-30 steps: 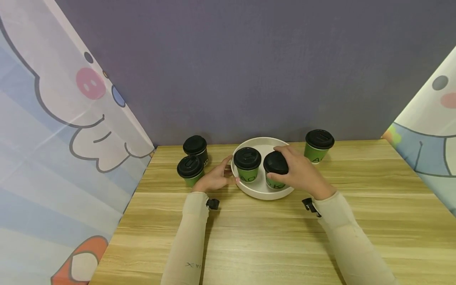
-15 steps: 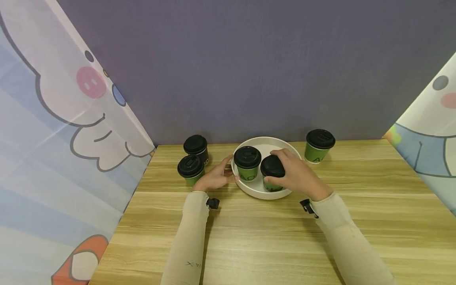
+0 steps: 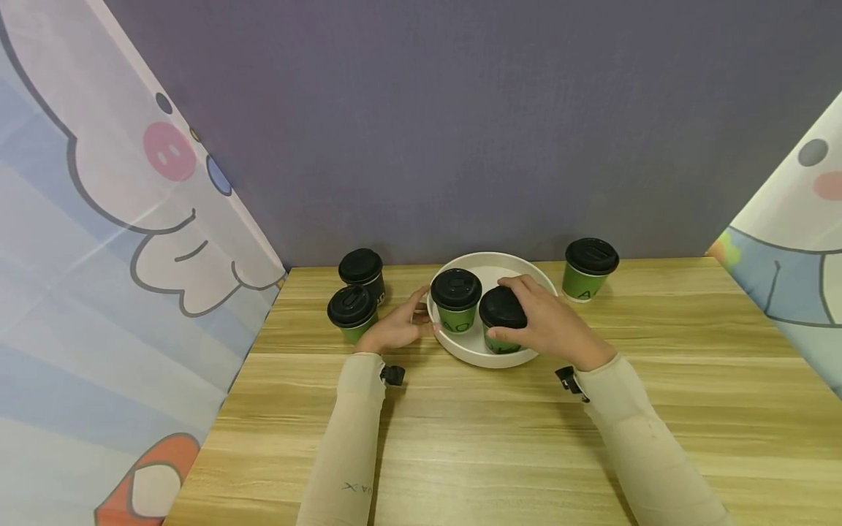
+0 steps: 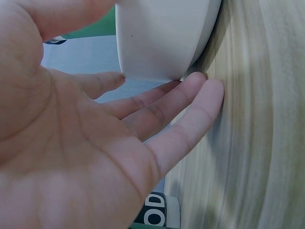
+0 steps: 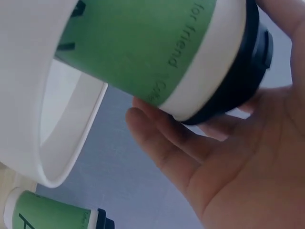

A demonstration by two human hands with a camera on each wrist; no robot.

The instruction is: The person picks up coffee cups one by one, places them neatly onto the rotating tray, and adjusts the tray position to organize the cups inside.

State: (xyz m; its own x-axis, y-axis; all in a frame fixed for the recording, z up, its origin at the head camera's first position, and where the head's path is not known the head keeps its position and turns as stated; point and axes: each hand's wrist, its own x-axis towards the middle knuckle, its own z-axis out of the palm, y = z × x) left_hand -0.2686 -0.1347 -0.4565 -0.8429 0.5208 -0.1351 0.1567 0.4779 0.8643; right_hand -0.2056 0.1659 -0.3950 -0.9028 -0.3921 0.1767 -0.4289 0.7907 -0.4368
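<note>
A round white tray (image 3: 483, 359) stands on the wooden table with two lidded coffee cups in it. My right hand (image 3: 549, 325) holds the right-hand green coffee cup (image 3: 501, 307), its fingers and thumb about the black lid and upper side. In the right wrist view that coffee cup (image 5: 143, 43) overlaps the tray's rim (image 5: 52, 176). The other green coffee cup (image 3: 456, 299) stands close on its left. My left hand (image 3: 397, 326) is at the tray's left side, fingers extended; in the left wrist view the fingertips (image 4: 195, 83) lie low by the tray wall (image 4: 162, 38).
Left of the tray, behind my left hand, stand a black coffee cup (image 3: 362, 274) and a green coffee cup (image 3: 352, 313). Another green coffee cup (image 3: 588, 270) stands at the back right. A grey panel (image 3: 460, 131) rises along the table's far edge.
My right hand has shifted slightly left and toward me with its coffee cup, bringing it closer to the other cup in the tray. The left hand stays at the tray's side.
</note>
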